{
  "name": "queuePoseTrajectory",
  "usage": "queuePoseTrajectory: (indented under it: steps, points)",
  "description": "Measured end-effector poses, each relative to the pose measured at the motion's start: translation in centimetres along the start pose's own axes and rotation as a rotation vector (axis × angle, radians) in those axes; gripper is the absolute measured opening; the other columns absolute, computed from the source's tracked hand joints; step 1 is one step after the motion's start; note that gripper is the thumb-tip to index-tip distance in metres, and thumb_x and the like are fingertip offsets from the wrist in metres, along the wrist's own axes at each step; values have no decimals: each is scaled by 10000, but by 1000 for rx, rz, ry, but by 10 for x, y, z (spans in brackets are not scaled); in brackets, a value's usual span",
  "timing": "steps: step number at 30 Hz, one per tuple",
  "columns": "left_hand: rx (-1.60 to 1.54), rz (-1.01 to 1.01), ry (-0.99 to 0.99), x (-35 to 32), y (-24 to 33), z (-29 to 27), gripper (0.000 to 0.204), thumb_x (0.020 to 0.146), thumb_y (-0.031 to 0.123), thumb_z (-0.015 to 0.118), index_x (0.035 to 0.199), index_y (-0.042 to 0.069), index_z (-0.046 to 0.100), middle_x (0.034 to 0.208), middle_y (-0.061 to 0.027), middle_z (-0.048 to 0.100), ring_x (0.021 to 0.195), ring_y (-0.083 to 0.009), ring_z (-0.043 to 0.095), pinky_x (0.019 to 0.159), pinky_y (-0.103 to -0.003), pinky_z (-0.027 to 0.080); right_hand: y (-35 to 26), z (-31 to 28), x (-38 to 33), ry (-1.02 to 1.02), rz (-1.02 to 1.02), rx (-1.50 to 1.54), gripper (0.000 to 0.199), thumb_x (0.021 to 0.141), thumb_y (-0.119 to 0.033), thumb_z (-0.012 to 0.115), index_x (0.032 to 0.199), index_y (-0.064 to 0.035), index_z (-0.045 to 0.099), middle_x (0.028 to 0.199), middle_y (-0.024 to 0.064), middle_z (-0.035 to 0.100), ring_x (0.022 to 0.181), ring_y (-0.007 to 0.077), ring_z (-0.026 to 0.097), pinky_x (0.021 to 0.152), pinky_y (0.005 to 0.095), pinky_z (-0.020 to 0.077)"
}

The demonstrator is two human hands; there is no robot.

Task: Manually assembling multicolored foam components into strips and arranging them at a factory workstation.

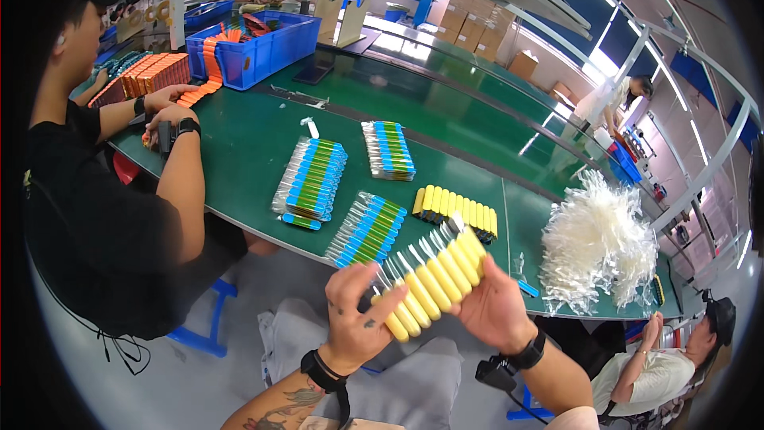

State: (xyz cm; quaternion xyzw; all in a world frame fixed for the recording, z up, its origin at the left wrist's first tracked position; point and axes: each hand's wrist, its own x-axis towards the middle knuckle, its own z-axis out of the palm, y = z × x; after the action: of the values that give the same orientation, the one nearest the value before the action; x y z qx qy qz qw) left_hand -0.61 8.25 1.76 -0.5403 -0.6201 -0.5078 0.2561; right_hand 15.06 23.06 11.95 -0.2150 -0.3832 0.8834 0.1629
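Note:
Both my hands hold one fanned row of yellow cylindrical pieces in clear sleeves (434, 280), lifted above my lap just off the table's near edge. My left hand (358, 314) grips the lower end of the row, fingers curled over it. My right hand (495, 306) supports the upper end from behind. Just beyond, on the green table (239, 151), lies another row of yellow pieces (455, 211), with rows of blue-and-green sleeved pieces (368, 229) to its left.
More blue-and-green stacks (312, 179) (388, 150) lie mid-table. A heap of clear empty sleeves (597, 243) sits at the right. A person in black at the left handles orange pieces near a blue crate (255, 52). Another person sits at lower right.

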Motion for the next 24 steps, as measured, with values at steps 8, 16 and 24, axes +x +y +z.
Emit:
queuePoseTrajectory:
  steps: [8, 16, 24]
  points:
    - [-347, -65, -361, -3, 36, -2, 271, 740, 78, 775, 1005, 135, 776, 1038, -67, 718, 1081, -300, 600, 965, -459, 447, 20, -98, -71, 217, -15, -237, 487, 966, -155, 580, 1426, -27, 490, 1137, 135, 676, 925, 249, 688, 765, 382, 565]
    - [-1201, -1162, -601, -6, 53, 18, 204, 975, 106, 655, 1119, -21, 728, 934, 39, 695, 841, -30, 565, 733, -230, 466, 30, -145, -93, 141, 98, -674, 196, 943, -54, 711, 1128, 6, 682, 987, 17, 693, 853, 88, 636, 731, 252, 517]
    - [-729, -380, -679, 39, 21, 37, 203, 856, 7, 681, 1042, 28, 760, 958, -93, 745, 852, -267, 685, 766, -340, 531, -19, -139, -82, 195, -291, -766, 162, 907, 72, 669, 1055, 20, 709, 1028, 79, 747, 938, 116, 687, 823, 265, 546]
